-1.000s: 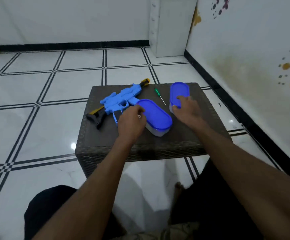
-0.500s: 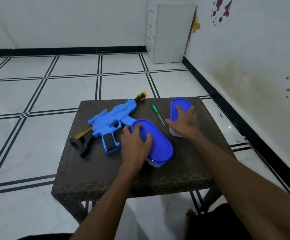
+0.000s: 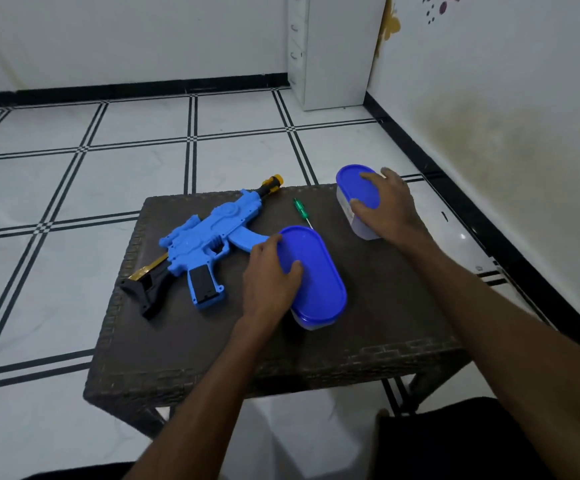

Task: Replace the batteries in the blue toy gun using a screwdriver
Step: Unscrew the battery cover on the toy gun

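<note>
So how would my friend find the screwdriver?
Look on the dark woven table, between the blue toy gun and the far blue-lidded box. The screwdriver is the thin stick with a green handle, the only green thing there.

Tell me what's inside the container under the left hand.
Cannot be seen: the near container is closed by its blue lid, with the left hand gripping it.

**No readable text**

Nothing legible shows anywhere in the head view. The far box (image 3: 358, 199) has faint grey marks on its clear side wall (perhaps a label, too blurred to read). The toy gun (image 3: 212, 233), the screwdriver (image 3: 299, 206) and the near box (image 3: 316, 271) carry no lettering, brand or number that can be made out.
</note>
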Demonstrator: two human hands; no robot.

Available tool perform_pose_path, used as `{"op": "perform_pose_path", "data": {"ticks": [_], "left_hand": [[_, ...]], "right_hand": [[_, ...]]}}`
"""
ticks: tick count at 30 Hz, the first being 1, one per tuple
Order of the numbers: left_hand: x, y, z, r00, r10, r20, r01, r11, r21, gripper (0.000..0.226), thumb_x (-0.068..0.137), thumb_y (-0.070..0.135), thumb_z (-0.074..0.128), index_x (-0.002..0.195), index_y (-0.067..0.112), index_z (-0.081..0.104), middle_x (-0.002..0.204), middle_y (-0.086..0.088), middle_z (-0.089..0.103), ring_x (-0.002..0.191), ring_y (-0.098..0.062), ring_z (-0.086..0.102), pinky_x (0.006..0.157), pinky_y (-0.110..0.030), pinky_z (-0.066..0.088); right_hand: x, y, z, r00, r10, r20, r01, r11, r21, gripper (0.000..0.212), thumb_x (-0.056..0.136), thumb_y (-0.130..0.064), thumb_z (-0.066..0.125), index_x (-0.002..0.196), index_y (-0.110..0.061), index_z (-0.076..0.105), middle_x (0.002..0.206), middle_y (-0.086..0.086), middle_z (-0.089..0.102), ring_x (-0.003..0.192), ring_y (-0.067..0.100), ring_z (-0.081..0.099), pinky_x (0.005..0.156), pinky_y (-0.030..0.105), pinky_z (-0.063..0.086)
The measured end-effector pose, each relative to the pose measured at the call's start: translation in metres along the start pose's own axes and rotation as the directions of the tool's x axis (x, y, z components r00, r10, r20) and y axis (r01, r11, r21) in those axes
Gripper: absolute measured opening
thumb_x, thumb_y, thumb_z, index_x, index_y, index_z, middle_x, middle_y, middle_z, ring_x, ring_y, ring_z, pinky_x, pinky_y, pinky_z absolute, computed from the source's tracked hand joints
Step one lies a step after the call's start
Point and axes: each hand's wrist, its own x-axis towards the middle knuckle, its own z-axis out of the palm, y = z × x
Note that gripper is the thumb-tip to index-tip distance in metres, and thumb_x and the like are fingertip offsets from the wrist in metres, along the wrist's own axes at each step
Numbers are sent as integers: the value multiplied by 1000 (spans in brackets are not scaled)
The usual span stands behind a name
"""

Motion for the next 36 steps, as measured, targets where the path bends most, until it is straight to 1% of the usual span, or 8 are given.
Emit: {"op": "perform_pose_path", "data": {"ticks": [3, 8, 13, 17, 23, 29, 32, 36], "left_hand": [[-15, -1, 2, 1000, -18, -24, 17, 998, -62, 69, 86, 33, 64, 147, 18, 36, 137, -3, 51, 120, -23, 55, 97, -47, 49], [-34, 10, 13, 999, -29, -33, 26, 995, -99, 49, 84, 31, 70, 129, 18, 55, 114, -1, 66, 100, -19, 64, 86, -43, 54], [-41, 30, 33, 997, 15, 75, -1, 984, -177, 58, 84, 16, 68, 140, 14, 52, 122, -3, 66, 101, -15, 64, 82, -28, 51], [-37, 56, 53, 982, 52, 180, -8, 971, -237, 60, 88, 7, 59, 146, 13, 44, 137, 0, 58, 120, -16, 58, 96, -30, 49], [-20, 81, 77, 955, 138, 261, -53, 950, -307, 53, 88, -6, 52, 138, 10, 53, 127, 3, 62, 118, -17, 57, 101, -38, 49], [-7, 72, 58, 940, 146, 308, -56, 957, -284, 43, 91, 6, 56, 134, 12, 58, 123, -1, 63, 114, -16, 59, 96, -37, 52], [-6, 59, 35, 971, 177, 160, -130, 956, -264, 31, 94, 13, 58, 125, 14, 63, 114, 0, 67, 104, -11, 61, 88, -26, 51], [-14, 19, -5, 983, 175, -53, -183, 956, -229, 22, 93, 13, 58, 110, 20, 70, 104, 9, 67, 94, 0, 61, 78, -16, 47]], "right_hand": [[-52, -19, -5, 988, 45, -151, -1, 961, 275, 29, 87, -16, 63, 117, -16, 65, 118, 5, 62, 110, 23, 60, 92, 28, 46], [-122, -37, -7, 918, 201, 342, -351, 813, 464, 36, 93, -30, 65, 126, -16, 61, 113, -4, 65, 105, 12, 62, 87, 28, 52], [-149, -10, -22, 902, 307, 303, -423, 771, 476, 44, 87, -12, 71, 129, -7, 60, 105, 10, 70, 97, 21, 66, 83, 32, 56], [-162, 13, -44, 881, 367, 299, -473, 695, 541, 48, 87, -5, 68, 133, -5, 54, 89, 9, 70, 79, 21, 70, 60, 29, 56], [-168, 33, -47, 859, 463, 218, -488, 612, 622, 59, 87, -6, 66, 142, -8, 45, 96, 11, 69, 81, 24, 71, 70, 37, 61], [-157, 21, -47, 867, 498, -39, -453, 817, 356, 56, 85, -24, 65, 138, -22, 46, 126, 2, 49, 99, 16, 58, 78, 35, 57], [-148, -1, -46, 921, 345, -182, -287, 915, 282, 38, 87, -19, 63, 124, -25, 57, 124, -1, 49, 102, 14, 55, 76, 34, 56], [-131, -51, -31, 986, 74, -147, -40, 975, 220, 25, 88, -13, 62, 113, -18, 65, 116, 3, 58, 105, 19, 58, 83, 35, 54]]}}
